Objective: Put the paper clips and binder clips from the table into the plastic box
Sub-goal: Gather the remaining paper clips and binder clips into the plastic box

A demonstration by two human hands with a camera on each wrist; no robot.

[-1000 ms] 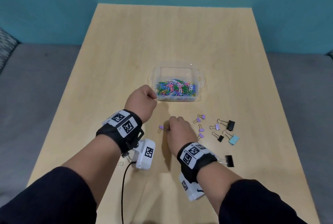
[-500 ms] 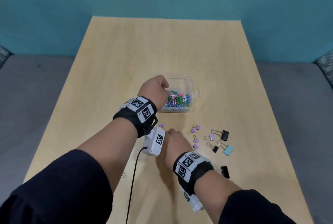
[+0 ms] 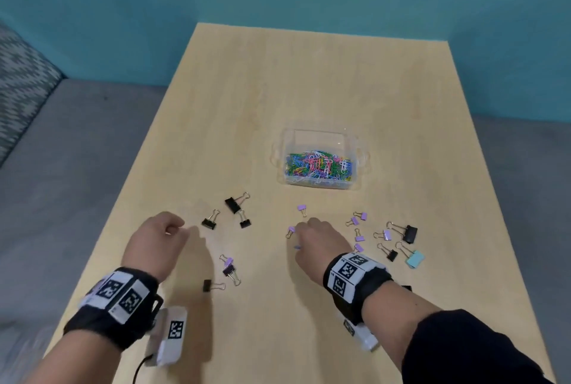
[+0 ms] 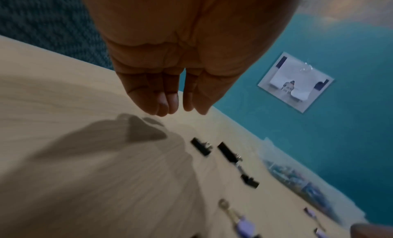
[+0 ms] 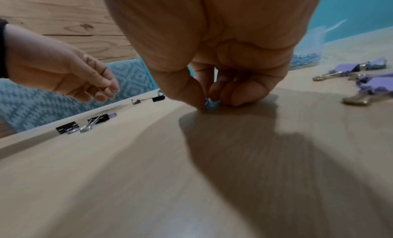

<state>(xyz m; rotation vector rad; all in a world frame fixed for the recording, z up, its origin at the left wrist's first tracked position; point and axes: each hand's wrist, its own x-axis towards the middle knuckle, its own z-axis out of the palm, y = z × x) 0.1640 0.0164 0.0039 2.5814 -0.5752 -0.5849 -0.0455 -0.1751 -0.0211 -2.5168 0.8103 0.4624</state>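
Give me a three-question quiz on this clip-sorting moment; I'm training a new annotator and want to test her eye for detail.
1. True or false: the plastic box already holds coloured paper clips.
2. Which of the hands is down at the table pinching something small and blue?
A. left hand
B. right hand
C. neither
3. Fill in: the one clip coloured unlike the black and purple ones is the ____ binder clip, lying right of the right hand.

Key: 1 true; 2 B; 3 light blue. The left hand hovers above the table with nothing in its fingers.
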